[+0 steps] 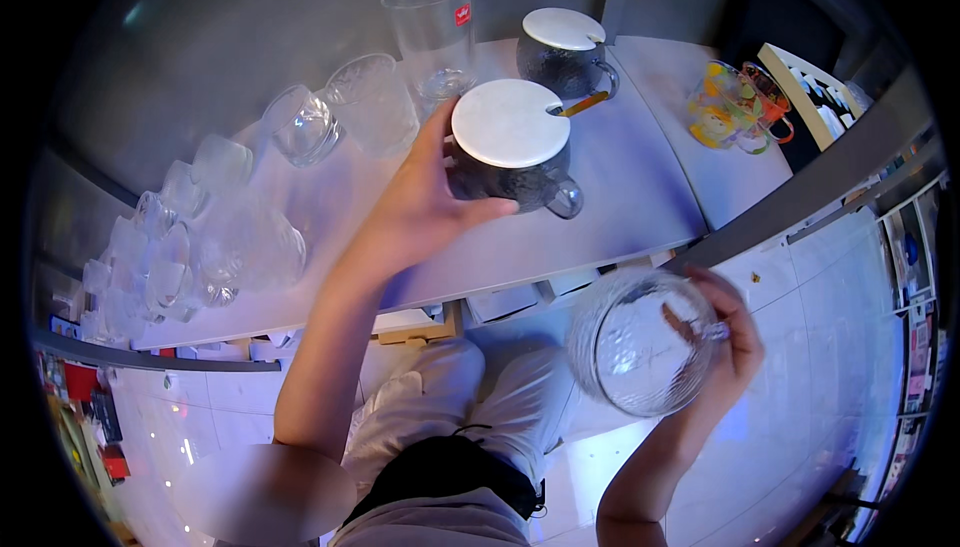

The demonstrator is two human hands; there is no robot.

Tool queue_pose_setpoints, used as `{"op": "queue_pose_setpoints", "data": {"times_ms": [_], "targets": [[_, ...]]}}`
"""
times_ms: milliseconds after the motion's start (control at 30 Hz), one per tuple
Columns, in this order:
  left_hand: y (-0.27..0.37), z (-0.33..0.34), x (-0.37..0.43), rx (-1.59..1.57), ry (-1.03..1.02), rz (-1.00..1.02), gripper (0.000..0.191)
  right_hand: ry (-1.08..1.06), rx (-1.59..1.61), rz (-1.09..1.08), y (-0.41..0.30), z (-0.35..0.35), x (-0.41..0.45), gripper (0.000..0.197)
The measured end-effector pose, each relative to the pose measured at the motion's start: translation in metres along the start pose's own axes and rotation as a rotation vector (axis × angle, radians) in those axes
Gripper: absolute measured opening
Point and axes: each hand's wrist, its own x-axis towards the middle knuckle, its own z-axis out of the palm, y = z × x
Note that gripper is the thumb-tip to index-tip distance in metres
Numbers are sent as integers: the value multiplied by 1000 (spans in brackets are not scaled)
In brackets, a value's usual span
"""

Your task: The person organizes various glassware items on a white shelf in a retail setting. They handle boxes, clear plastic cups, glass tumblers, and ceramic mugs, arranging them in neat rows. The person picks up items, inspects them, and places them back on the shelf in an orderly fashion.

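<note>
My left hand [420, 209] is wrapped around the side of a dark textured glass mug [495, 187] over the shelf. A round white lid [510, 123] covers this mug, and a spoon handle [584, 104] sticks out through the lid's notch. Whether the mug's base rests on the shelf is hard to tell. In front of the shelf edge, my right hand [735, 329] grips a clear mug of dimpled glass [637, 344] by its handle. That mug is tilted, and no contents show in it. A second dark mug with a white lid [564, 29] stands farther back.
A tall clear glass [431, 36] and short tumblers [300, 126] line the back of the shelf [600, 202]. Several more clear glasses [169, 269] crowd its left end. Painted floral cups [724, 111] stand at the right, beyond a grey metal post [802, 179].
</note>
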Motion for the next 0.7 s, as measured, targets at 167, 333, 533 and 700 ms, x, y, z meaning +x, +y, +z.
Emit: {"op": "queue_pose_setpoints", "data": {"times_ms": [167,333,533,700], "targets": [[15,38,5,295,55,1,96,49,236,240,36,-11,-37,19],[-4,57,15,-24,29,96,100,100,362,397,38,-17,-53,19],[10,89,16,196,191,87,102,165,335,421,35,-21,-55,29],[13,105,16,191,210,76,101,155,343,459,43,-23,-58,26]]}}
